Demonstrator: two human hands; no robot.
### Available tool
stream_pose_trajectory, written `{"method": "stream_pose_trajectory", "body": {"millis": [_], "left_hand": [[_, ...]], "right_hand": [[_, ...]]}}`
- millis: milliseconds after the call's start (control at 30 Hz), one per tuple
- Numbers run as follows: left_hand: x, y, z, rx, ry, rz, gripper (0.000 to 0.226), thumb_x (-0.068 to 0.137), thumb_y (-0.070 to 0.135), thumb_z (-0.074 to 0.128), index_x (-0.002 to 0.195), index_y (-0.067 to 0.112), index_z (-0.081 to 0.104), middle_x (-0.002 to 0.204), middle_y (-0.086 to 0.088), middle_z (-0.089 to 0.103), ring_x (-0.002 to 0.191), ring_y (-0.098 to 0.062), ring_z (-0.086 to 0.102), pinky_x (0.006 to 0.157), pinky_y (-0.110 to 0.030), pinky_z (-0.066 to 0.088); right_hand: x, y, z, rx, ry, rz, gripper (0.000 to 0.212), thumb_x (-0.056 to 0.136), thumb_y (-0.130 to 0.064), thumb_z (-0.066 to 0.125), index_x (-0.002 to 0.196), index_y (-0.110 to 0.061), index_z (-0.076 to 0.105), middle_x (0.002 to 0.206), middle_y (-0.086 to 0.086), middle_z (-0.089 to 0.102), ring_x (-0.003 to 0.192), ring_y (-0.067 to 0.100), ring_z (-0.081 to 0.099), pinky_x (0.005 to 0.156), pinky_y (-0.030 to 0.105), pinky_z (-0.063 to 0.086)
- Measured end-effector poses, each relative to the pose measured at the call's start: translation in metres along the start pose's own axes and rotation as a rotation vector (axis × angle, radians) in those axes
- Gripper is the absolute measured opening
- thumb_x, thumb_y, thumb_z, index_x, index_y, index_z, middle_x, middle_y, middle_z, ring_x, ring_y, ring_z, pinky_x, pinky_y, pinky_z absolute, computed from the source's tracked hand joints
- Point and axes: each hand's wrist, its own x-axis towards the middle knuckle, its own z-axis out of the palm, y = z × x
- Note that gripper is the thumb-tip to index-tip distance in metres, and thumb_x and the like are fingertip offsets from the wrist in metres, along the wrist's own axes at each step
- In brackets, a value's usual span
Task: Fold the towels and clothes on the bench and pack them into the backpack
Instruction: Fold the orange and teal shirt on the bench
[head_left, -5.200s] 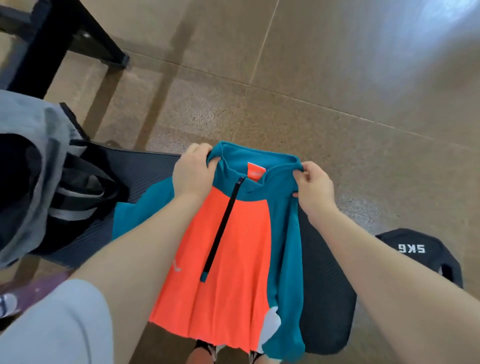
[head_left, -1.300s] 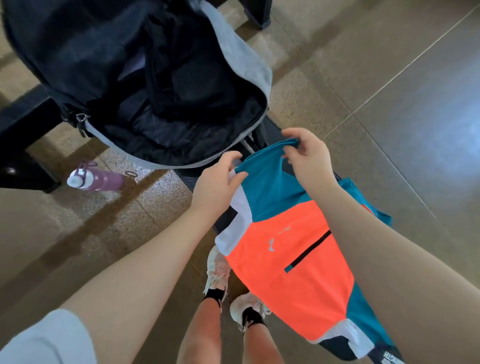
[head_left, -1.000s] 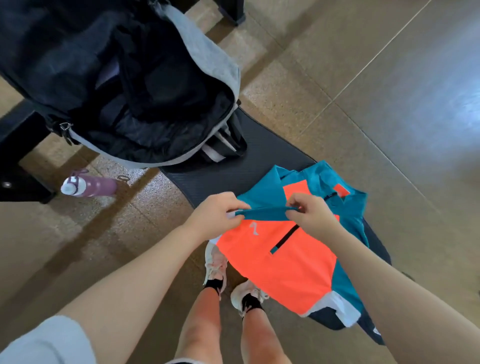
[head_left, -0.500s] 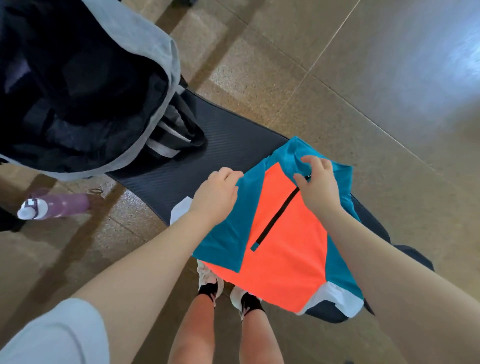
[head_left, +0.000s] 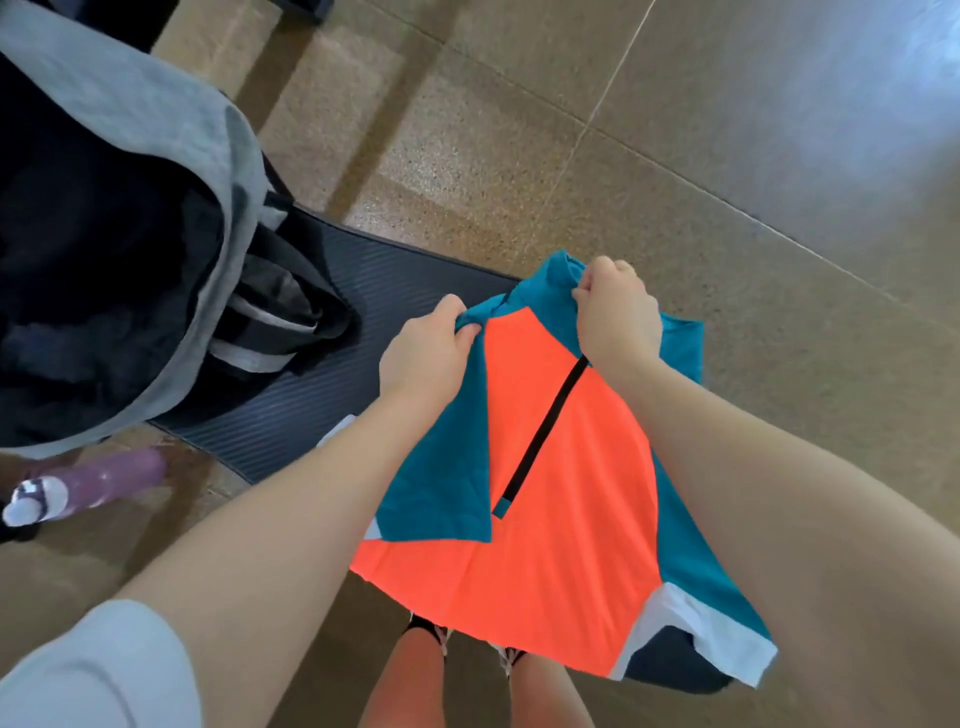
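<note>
An orange and teal zip-neck shirt (head_left: 561, 499) lies across the black ribbed bench (head_left: 332, 374), its lower edge hanging over the near side. A teal sleeve is folded in over its left part. My left hand (head_left: 428, 353) pinches the teal fabric at the left shoulder. Gripping the collar at the top is my right hand (head_left: 615, 312). The black backpack (head_left: 104, 249) with a grey rim stands open on the left end of the bench, its dark inside showing.
A purple water bottle (head_left: 88, 486) with a white cap lies on the speckled brown floor under the backpack. My legs and shoes (head_left: 467, 675) stand just below the shirt's hem. Tiled floor stretches beyond the bench.
Both hands have shifted up to the collar end of the shirt and closed on it. The left sleeve now lies folded flatter over the orange front. The view has tilted slightly.
</note>
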Motion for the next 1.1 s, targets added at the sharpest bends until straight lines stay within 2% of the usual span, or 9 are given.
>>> {"method": "stream_pose_trajectory", "body": {"millis": [167,300,367,533,700,767,867,967,1100], "left_hand": [[0.025,-0.006,0.004,-0.131,0.052,-0.036,0.020,0.095,0.032,0.044,0.099,0.014,0.051,0.094,-0.013,0.063,0.090,-0.034,0.057,0.069,-0.036,0.039],[0.012,-0.014,0.004,-0.190,0.023,0.022,0.020,0.096,0.027,0.043,0.103,0.012,0.054,0.100,-0.009,0.064,0.095,-0.029,0.057,0.078,-0.038,0.043],[-0.001,-0.026,-0.001,-0.167,0.010,0.035,0.021,0.096,0.023,0.042,0.108,0.011,0.055,0.107,-0.009,0.063,0.100,-0.029,0.056,0.082,-0.038,0.043],[-0.032,-0.077,-0.020,0.086,-0.091,-0.014,0.025,0.096,0.028,0.042,0.113,0.014,0.054,0.109,-0.009,0.065,0.103,-0.031,0.057,0.086,-0.041,0.041],[-0.049,-0.101,-0.034,0.487,-0.190,0.116,0.036,0.096,0.043,0.037,0.112,0.015,0.054,0.109,-0.003,0.063,0.107,-0.027,0.051,0.086,-0.038,0.037],[-0.050,-0.110,-0.038,0.546,-0.207,0.139,0.037,0.095,0.047,0.038,0.099,0.014,0.055,0.100,-0.002,0.061,0.106,-0.026,0.049,0.083,-0.037,0.036],[-0.053,-0.121,-0.039,0.196,-0.181,0.101,0.034,0.094,0.038,0.047,0.068,0.017,0.040,0.072,0.001,0.049,0.087,-0.028,0.051,0.064,-0.033,0.027],[-0.056,-0.123,-0.041,-0.153,-0.098,-0.044,0.029,0.091,0.033,0.053,0.074,0.012,0.045,0.062,0.001,0.045,0.068,-0.021,0.048,0.056,-0.031,0.027],[-0.062,-0.115,-0.043,0.154,-0.050,-0.001,0.029,0.091,0.043,0.049,0.083,0.016,0.044,0.068,-0.006,0.050,0.071,-0.028,0.050,0.058,-0.033,0.032]], "right_hand": [[0.026,-0.005,-0.021,0.171,0.111,-0.011,0.016,0.095,-0.015,0.046,0.106,-0.006,0.053,0.115,0.015,0.055,0.105,0.037,0.052,0.081,0.038,0.038],[-0.018,-0.021,-0.011,0.187,-0.017,-0.186,0.019,0.092,-0.028,0.050,0.100,-0.013,0.057,0.100,0.011,0.065,0.098,0.031,0.057,0.075,0.035,0.042],[-0.050,-0.029,0.003,0.158,-0.141,-0.156,0.027,0.091,-0.040,0.049,0.099,-0.016,0.060,0.098,0.009,0.068,0.098,0.031,0.060,0.074,0.035,0.045],[-0.101,-0.044,0.035,0.142,-0.382,0.097,0.042,0.085,-0.049,0.055,0.105,-0.012,0.057,0.105,0.009,0.064,0.101,0.031,0.059,0.078,0.038,0.047],[-0.114,-0.052,0.053,0.146,-0.389,0.076,0.018,0.086,-0.032,0.055,0.084,-0.015,0.058,0.098,0.011,0.066,0.098,0.034,0.058,0.080,0.040,0.046],[-0.114,-0.050,0.052,0.219,-0.357,0.123,0.015,0.087,-0.027,0.053,0.083,-0.013,0.056,0.096,0.012,0.066,0.096,0.034,0.057,0.079,0.040,0.045],[-0.112,-0.039,0.050,0.322,-0.330,0.196,0.012,0.087,-0.023,0.053,0.080,-0.014,0.050,0.091,0.013,0.065,0.089,0.032,0.057,0.069,0.034,0.042],[-0.111,-0.028,0.049,0.396,-0.312,0.220,0.011,0.084,-0.025,0.059,0.080,-0.017,0.052,0.085,0.014,0.066,0.083,0.034,0.063,0.072,0.039,0.051],[-0.110,-0.026,0.048,0.301,-0.367,0.217,0.020,0.085,-0.027,0.060,0.071,-0.015,0.052,0.071,0.013,0.064,0.080,0.035,0.065,0.075,0.040,0.052]]}}
